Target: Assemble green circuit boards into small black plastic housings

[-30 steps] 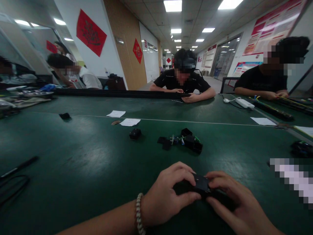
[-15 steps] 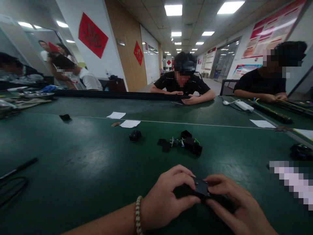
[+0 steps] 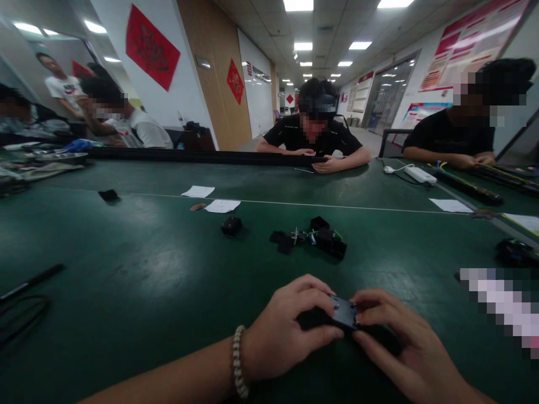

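Note:
Both my hands hold one small black box-shaped part (image 3: 344, 313) low over the green table (image 3: 147, 269). My left hand (image 3: 290, 328), with a bead bracelet on its wrist, curls round the part's left end, thumb beneath and fingers on top. From the other side my right hand (image 3: 404, 348) pinches its right end. Most of the part is hidden by my fingers. A short way beyond my hands lies a cluster of black parts with coloured wires (image 3: 315, 238), and to its left a single small black block (image 3: 231, 225).
Two paper slips (image 3: 210, 199) and a black scrap (image 3: 109, 194) lie farther back. A black pen and a cable loop (image 3: 29, 292) rest at the left. Across the table people sit working at a long black rail (image 3: 202, 157); a white power strip (image 3: 419, 175) lies at the right.
My hands keep their hold on the black part and have shifted only slightly. The view has swayed a little, and a person at the far left has moved.

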Demonstrator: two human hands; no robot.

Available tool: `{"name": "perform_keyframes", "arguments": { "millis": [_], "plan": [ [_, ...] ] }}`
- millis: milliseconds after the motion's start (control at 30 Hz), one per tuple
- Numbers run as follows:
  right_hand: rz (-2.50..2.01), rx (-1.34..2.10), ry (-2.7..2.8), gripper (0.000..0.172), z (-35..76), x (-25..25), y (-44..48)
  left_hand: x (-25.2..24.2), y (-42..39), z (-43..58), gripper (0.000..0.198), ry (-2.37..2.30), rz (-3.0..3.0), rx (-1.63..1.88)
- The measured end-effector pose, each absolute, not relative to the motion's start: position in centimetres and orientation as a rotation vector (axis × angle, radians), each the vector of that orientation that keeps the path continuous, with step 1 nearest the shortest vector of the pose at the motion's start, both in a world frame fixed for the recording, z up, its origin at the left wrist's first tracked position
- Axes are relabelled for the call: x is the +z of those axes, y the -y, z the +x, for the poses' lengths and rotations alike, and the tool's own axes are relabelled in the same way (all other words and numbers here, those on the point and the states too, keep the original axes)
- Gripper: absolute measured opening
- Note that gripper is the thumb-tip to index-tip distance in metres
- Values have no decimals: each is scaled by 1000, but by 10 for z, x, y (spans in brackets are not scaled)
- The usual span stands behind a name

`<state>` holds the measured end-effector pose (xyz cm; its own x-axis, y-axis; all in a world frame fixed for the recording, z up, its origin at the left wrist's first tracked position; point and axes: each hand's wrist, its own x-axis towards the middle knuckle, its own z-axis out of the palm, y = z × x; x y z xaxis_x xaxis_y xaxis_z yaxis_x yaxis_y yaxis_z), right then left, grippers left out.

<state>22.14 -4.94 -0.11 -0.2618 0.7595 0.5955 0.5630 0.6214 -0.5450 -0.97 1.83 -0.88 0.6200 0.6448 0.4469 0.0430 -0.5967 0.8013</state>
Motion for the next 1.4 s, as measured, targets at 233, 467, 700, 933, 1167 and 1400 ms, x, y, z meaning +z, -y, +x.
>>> {"name": "perform_keyframes", "arguments": {
  "millis": [233, 467, 700, 933, 1167, 1400],
  "plan": [
    [-1061, 312, 1904, 23, 221, -7, 51, -7, -19, -8, 30, -530, 2079, 1013],
    [-1064, 253, 1907, 24, 222, -9, 51, -6, -18, -7, 38, -538, 2068, 1047],
    [-997, 152, 1976, 23, 222, -3, 48, -6, -15, -6, 37, -548, 2056, 1066],
    [-989, 128, 1981, 24, 223, -2, 49, -8, -15, -6, 37, -551, 2070, 1043],
    [-1000, 144, 1990, 23, 223, -1, 50, -10, -15, -7, 36, -539, 2100, 1035],
    [-1000, 145, 1994, 21, 222, 1, 50, -11, -15, -7, 35, -534, 2105, 1027]
  ]
}}
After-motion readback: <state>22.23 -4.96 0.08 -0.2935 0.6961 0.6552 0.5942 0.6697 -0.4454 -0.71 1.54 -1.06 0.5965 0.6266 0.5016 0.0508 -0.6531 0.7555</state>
